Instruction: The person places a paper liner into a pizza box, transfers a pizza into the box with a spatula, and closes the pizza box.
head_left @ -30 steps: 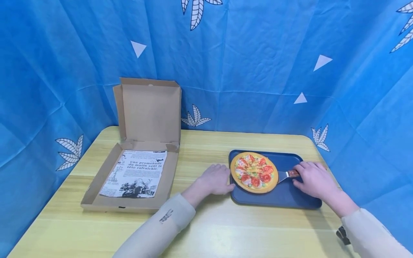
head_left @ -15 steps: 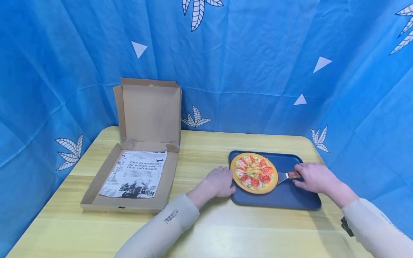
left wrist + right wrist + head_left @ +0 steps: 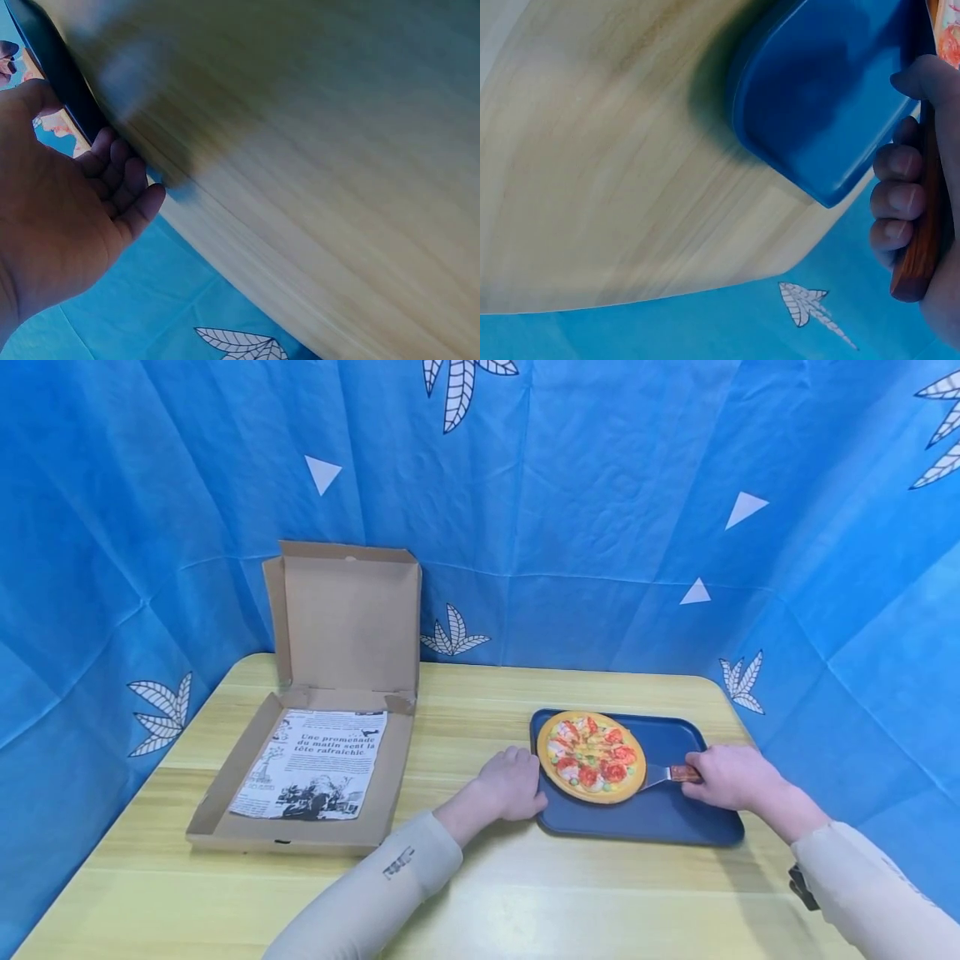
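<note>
A round pizza (image 3: 591,756) with red slices on top lies at the left end of a dark blue tray (image 3: 645,822). Under its right edge runs the metal blade of a pizza server (image 3: 658,775), its wooden handle (image 3: 922,247) wrapped by the curled fingers of my right hand (image 3: 731,777). My left hand (image 3: 510,785) grips the tray's left rim, with the thumb on the inner side and the fingers (image 3: 120,176) curled against the outside in the left wrist view. The pizza hides the front of the blade.
An open cardboard pizza box (image 3: 405,777) stands to the left, lid (image 3: 352,622) upright, with a printed paper sheet (image 3: 311,764) inside. All of it rests on a wooden table (image 3: 465,702). A blue patterned curtain (image 3: 600,485) hangs behind and on both sides.
My left hand has moved right onto the tray's rim. The pizza has shifted slightly toward the back, its front edge a little higher in view, while my right hand has kept its hold on the server.
</note>
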